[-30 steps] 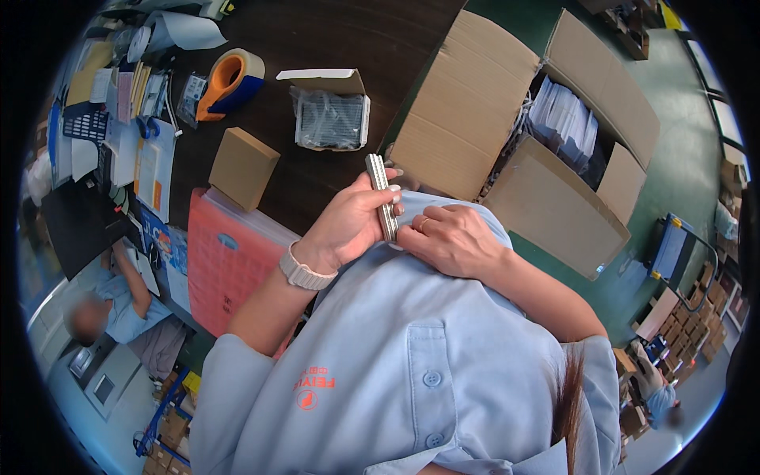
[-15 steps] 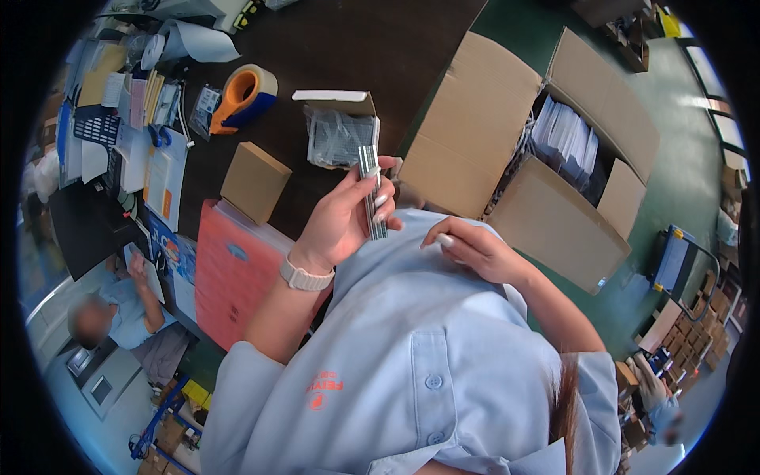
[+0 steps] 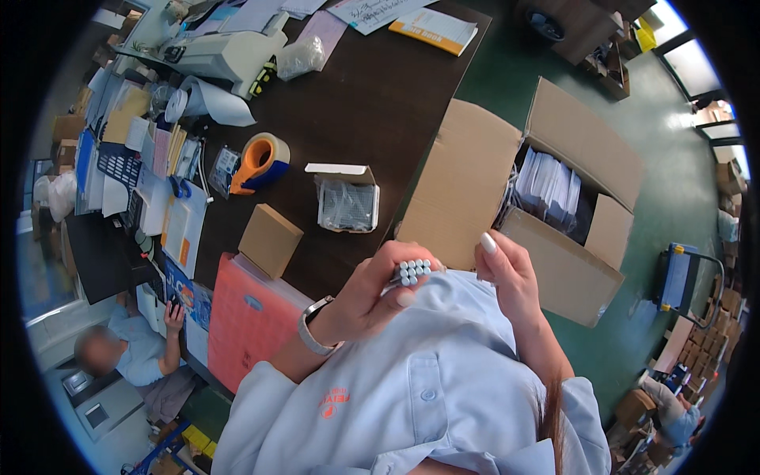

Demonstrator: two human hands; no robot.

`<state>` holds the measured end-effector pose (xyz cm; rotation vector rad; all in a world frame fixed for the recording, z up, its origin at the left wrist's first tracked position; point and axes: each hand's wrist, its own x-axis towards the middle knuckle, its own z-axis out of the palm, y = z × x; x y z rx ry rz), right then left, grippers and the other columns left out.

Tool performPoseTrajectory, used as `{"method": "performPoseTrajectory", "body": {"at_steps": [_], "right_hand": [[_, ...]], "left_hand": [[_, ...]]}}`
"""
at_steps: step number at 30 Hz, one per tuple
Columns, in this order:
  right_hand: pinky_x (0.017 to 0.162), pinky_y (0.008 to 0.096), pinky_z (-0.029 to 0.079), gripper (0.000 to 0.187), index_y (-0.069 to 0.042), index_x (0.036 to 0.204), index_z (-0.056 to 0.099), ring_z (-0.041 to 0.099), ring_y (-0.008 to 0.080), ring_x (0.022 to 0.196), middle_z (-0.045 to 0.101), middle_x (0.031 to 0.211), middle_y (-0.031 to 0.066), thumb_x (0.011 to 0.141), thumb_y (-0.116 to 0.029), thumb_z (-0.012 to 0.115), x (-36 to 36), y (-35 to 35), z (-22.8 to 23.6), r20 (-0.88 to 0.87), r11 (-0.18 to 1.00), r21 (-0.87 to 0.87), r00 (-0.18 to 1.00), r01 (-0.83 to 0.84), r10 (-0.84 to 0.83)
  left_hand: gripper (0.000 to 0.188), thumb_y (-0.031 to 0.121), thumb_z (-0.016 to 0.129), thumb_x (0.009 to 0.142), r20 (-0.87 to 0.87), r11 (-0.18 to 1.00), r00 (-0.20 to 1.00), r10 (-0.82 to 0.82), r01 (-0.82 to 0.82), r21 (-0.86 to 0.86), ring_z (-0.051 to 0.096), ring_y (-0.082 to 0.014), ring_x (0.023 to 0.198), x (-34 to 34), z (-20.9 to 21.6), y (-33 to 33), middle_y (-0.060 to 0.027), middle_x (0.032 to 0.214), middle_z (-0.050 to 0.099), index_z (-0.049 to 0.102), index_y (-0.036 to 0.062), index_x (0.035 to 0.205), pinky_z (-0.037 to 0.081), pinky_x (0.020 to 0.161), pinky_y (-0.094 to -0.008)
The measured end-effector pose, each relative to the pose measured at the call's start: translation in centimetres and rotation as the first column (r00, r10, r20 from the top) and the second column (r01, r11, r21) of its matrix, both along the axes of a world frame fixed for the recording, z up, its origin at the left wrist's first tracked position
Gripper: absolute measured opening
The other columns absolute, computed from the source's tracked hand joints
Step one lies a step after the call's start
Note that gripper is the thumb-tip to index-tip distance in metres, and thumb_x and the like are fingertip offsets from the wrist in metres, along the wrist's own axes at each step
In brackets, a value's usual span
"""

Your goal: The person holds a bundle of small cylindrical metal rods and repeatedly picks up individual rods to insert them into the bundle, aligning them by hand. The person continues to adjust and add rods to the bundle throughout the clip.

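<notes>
My left hand [image 3: 366, 294] is closed round a bundle of slim silvery rods [image 3: 413, 271]. Their round pale ends show in stacked rows between thumb and fingers, while the shafts are mostly hidden by the hand. A little to the right, apart from the bundle, my right hand [image 3: 511, 275] is closed with its thumb raised along the curled fingers. Whatever may be inside those fingers is hidden. Beyond my left hand, an open small white box [image 3: 374, 215] stands on the dark table, with clear plastic wrap [image 3: 346, 207] over its contents.
A large open carton [image 3: 467, 186] holding stacked white packets [image 3: 546, 188] stands at the right. A tape dispenser [image 3: 260, 162], a small brown box [image 3: 270, 240] and a red folder [image 3: 245, 324] lie on the left of the table [image 3: 356, 103]. Another person [image 3: 131, 340] sits at the far left.
The rods have turned from lying side-on to showing their ends, still in my left hand, which moved lower and right. My right hand has turned thumb up. The view has shifted, showing more of the table.
</notes>
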<state>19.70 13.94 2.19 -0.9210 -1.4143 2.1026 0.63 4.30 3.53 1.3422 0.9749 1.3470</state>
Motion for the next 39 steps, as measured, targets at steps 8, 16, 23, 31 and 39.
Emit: {"method": "performPoseTrajectory", "body": {"at_steps": [8,16,23,31,39], "right_hand": [[0.047,0.0200,0.029,0.011,0.000,0.085,0.058,0.035,0.0039,0.053,0.046,0.063,-0.0015,0.084,-0.011,0.060,-0.1,0.3,5.8,-0.115,0.932,0.334,0.987,0.143,-0.111],[0.042,0.0177,0.027,0.018,0.002,0.093,0.060,0.034,0.0018,0.046,0.060,0.071,0.0014,0.077,-0.002,0.064,0.2,0.2,7.8,-0.147,0.853,0.511,0.988,0.108,-0.037],[0.041,0.0181,0.029,0.019,0.002,0.095,0.061,0.036,0.0020,0.045,0.063,0.074,0.0031,0.077,-0.003,0.064,0.3,-0.1,7.5,-0.171,0.884,0.457,0.985,0.094,-0.016],[0.042,0.0190,0.025,0.023,0.000,0.101,0.063,0.036,0.0015,0.047,0.057,0.066,0.0005,0.080,-0.009,0.058,0.0,-0.1,7.4,-0.215,0.935,0.355,0.974,0.011,0.070],[0.046,0.0196,0.019,0.024,0.001,0.097,0.061,0.026,0.0003,0.048,0.038,0.055,-0.0067,0.075,-0.009,0.057,0.0,-0.1,7.2,-0.268,0.979,0.200,0.958,-0.049,0.103]], "left_hand": [[0.033,0.030,0.050,0.089,-0.148,0.984,0.988,-0.037,0.062,0.166,0.052,-0.0241,0.068,1.1,2.5,2.3,-0.0130,0.090,0.056,0.040,0.0034,0.106,0.042,0.059,-0.0324],[0.033,0.028,0.052,0.088,-0.198,0.969,0.979,-0.035,0.082,0.234,0.053,-0.0249,0.067,1.9,2.8,2.9,-0.0116,0.084,0.054,0.042,0.0043,0.109,0.042,0.057,-0.0332],[0.035,0.029,0.053,0.087,-0.214,0.960,0.977,-0.020,0.079,0.269,0.052,-0.0238,0.064,1.9,2.7,2.9,-0.0109,0.079,0.051,0.042,0.0036,0.109,0.041,0.054,-0.0333],[0.035,0.028,0.054,0.086,-0.215,0.952,0.977,-0.005,0.070,0.297,0.051,-0.0247,0.063,2.1,2.7,3.1,-0.0101,0.079,0.051,0.042,0.0040,0.108,0.040,0.052,-0.0340],[0.033,0.025,0.055,0.085,-0.286,0.935,0.958,0.001,0.101,0.341,0.051,-0.0250,0.061,2.0,2.5,3.3,-0.0087,0.076,0.049,0.042,0.0044,0.107,0.040,0.051,-0.0347]]}}
